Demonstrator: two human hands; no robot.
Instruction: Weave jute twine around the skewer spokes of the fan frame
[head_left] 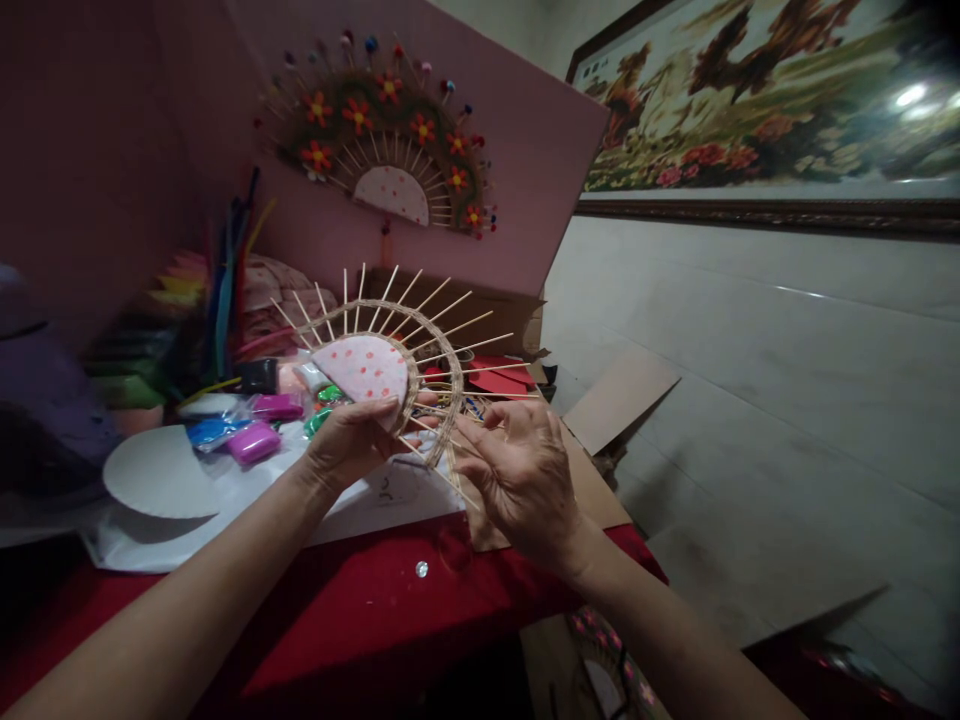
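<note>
My left hand (352,435) grips a half-round craft fan (364,368) by its lower edge, thumb on the front and fingers behind. The fan's centre is white with red dots. Thin wooden sticks (442,290) spread outward from it like rays. A braided twine band (455,370) arches across the sticks. My right hand (517,470) is at the fan's lower right end, its thumb and fingers closed near the last sticks and the end of the band. Whether it pinches a stick or the twine is hidden by the fingers.
A finished flowered fan (390,130) hangs on a pink board behind. Bagged coloured clay packs (253,440), a white disc (157,472) and pipe cleaners (225,270) lie left. Cardboard (592,490) sits right on the red tablecloth (352,610). A small clear gem (421,569) lies in front.
</note>
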